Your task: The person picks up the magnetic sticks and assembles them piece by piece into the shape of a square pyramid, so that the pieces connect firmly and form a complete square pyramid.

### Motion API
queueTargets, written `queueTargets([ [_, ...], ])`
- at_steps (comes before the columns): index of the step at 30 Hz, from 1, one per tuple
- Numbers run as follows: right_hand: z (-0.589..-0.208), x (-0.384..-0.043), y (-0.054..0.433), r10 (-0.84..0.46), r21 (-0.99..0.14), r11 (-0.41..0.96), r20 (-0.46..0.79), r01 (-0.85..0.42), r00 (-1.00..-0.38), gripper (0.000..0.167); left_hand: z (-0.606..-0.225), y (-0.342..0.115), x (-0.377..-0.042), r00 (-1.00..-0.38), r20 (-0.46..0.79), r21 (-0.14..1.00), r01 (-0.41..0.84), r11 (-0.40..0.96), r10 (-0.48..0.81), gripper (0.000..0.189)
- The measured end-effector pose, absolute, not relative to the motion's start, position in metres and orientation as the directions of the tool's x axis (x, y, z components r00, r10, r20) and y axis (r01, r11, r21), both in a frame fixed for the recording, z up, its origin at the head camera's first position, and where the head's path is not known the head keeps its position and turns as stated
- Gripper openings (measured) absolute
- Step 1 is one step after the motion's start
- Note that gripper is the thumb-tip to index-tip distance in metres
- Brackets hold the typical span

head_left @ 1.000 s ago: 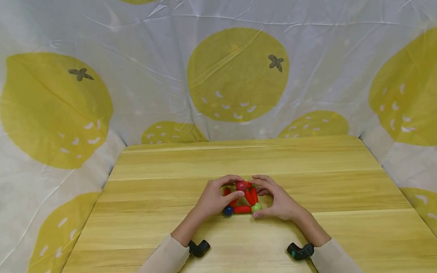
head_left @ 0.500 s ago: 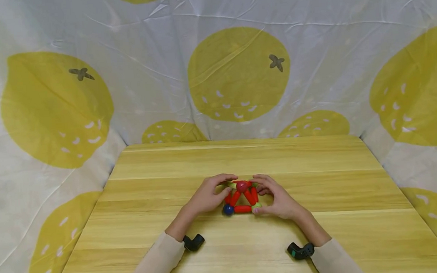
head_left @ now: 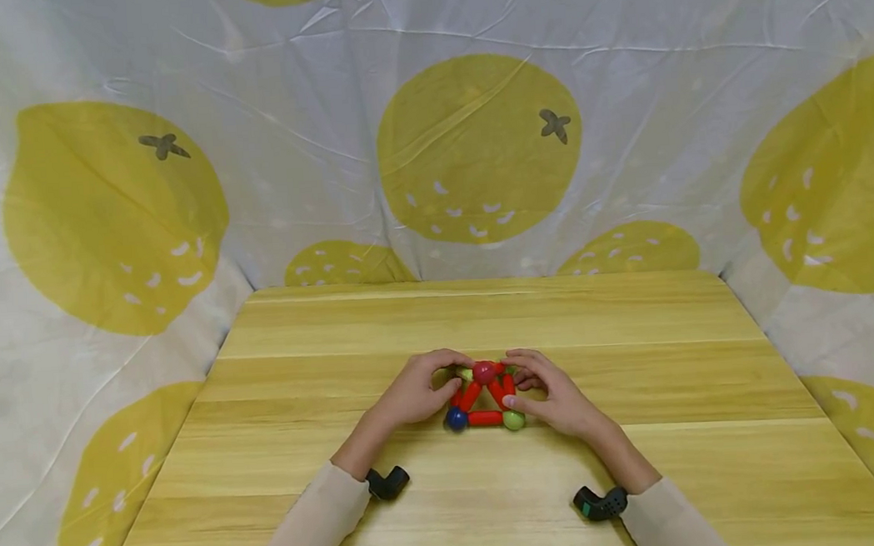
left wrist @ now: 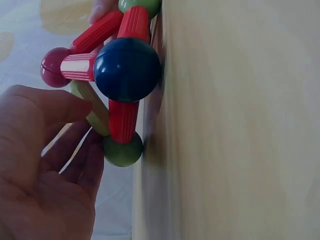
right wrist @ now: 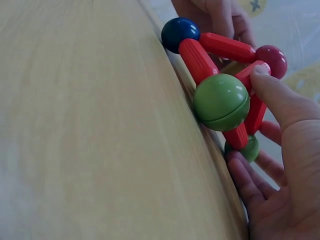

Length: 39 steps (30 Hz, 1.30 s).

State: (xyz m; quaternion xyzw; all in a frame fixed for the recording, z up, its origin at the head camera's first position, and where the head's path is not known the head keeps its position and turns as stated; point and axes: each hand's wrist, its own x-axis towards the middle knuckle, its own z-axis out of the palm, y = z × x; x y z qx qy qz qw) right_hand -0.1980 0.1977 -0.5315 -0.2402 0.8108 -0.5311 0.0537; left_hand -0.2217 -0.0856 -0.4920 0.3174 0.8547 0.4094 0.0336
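Note:
A small pyramid of magnetic rods and balls [head_left: 485,418] stands on the table. A dark red ball [head_left: 483,373] tops it; a blue ball [head_left: 457,419] and a green ball [head_left: 514,420] form its front corners. Most rods are red. My left hand [head_left: 423,391] pinches a yellow-green rod [left wrist: 92,107], which slopes from the top ball to a rear green ball [left wrist: 123,150]. With its thumb on a red rod [right wrist: 246,75] and its fingers by another rear green ball [right wrist: 248,148], my right hand [head_left: 558,403] holds the right side. The rear is partly hidden.
The wooden table [head_left: 489,504] runs beneath both forearms. Behind and beside it hangs a pale cloth [head_left: 310,164] printed with yellow fruit. A black device [head_left: 388,483] sits at the left wrist, another black device [head_left: 600,503] at the right.
My left hand has shifted left, off the top ball, and the yellow-green rod now shows. My right thumb has moved up from the front green ball to the red rod. The pyramid stays put.

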Motion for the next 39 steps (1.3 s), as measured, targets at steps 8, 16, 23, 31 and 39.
queueTargets([
  [8,-0.5325,-0.1985,0.1983,-0.448,-0.893,0.308,0.168,-0.328,-0.878,0.056,-0.4947,-0.0839,-0.2234,-0.787,0.212,0.693,0.539,0.478,0.579,0.026],
  [16,-0.5332,-0.1982,0.1986,-0.447,-0.889,0.309,0.179,-0.339,-0.876,0.056,-0.4939,-0.0802,-0.223,-0.776,0.251,0.658,0.575,0.486,0.579,0.025],
  [23,-0.5332,-0.1986,0.1983,-0.451,-0.886,0.317,0.172,-0.338,-0.876,0.055,-0.4961,-0.0797,-0.2238,-0.805,0.257,0.716,0.531,0.454,0.535,0.025],
  [31,-0.5303,-0.198,0.1961,-0.434,-0.894,0.303,0.179,-0.331,-0.883,0.055,-0.4949,-0.079,-0.2209,-0.812,0.257,0.715,0.525,0.462,0.525,0.025],
  [39,-0.5285,-0.1964,0.1958,-0.426,-0.9,0.295,0.176,-0.32,-0.887,0.056,-0.4956,-0.084,-0.2233,-0.801,0.196,0.729,0.505,0.462,0.566,0.032],
])
